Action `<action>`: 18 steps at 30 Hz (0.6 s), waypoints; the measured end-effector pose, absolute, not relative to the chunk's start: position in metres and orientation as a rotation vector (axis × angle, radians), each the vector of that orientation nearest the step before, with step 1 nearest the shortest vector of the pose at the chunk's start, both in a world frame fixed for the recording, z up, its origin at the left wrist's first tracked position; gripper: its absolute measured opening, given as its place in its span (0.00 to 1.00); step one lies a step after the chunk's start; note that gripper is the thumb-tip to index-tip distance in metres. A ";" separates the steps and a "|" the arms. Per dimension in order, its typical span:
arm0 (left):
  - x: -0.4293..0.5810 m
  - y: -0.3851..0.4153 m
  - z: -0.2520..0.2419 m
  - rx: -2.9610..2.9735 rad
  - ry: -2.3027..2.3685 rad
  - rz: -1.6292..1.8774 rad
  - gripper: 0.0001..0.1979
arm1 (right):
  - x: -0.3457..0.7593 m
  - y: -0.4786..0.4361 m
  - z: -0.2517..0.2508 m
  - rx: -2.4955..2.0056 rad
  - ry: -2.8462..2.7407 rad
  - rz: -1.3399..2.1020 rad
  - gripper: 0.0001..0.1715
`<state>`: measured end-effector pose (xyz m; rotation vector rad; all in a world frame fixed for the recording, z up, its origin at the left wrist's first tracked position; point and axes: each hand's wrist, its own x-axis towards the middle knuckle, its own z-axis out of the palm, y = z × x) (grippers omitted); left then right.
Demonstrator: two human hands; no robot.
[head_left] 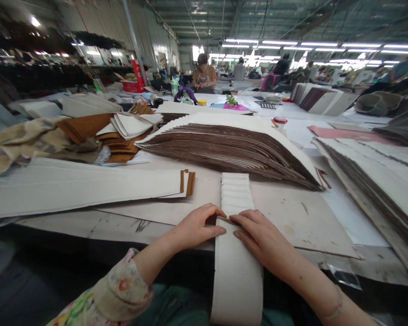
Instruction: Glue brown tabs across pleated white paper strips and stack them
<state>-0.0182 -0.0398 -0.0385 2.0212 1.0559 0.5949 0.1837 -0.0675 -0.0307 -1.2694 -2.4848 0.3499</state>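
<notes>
A long off-white strip of sheet material [238,276] runs from my lap up over the table edge. Its far end shows several crosswise ridges [235,190]. My left hand [204,225] pinches the strip's left side, thumb and fingers closed on a crosswise fold. From the right, my right hand [258,235] grips the same fold, fingertips close to those of the left. A dark line shows along the fold between the fingers. Just beyond the strip lies a large stack of sheets [224,140], white on top with brown undersides, bowed upward in the middle.
Long white pieces with brown end tabs [156,183] lie at left. Behind them are brown pieces [85,127] and small white ones [132,125]. Another sheet stack [377,176] stands at right. Farther back are a red basket [132,86] and a person [204,74] at work.
</notes>
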 end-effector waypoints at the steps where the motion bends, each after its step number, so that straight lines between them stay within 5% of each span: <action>1: -0.018 -0.040 -0.038 2.029 1.054 0.596 0.13 | 0.183 -0.066 -0.029 -1.241 -2.491 0.401 0.16; 7: -0.020 -0.037 -0.043 2.131 0.990 0.602 0.10 | 0.181 -0.062 -0.028 -1.158 -2.543 0.458 0.18; 14: -0.030 -0.039 -0.043 2.467 0.887 0.488 0.13 | 0.184 -0.066 -0.035 -1.124 -2.738 0.110 0.20; 18: -0.034 -0.034 -0.036 2.178 0.974 0.496 0.14 | 0.182 -0.067 -0.032 -1.092 -2.786 0.015 0.23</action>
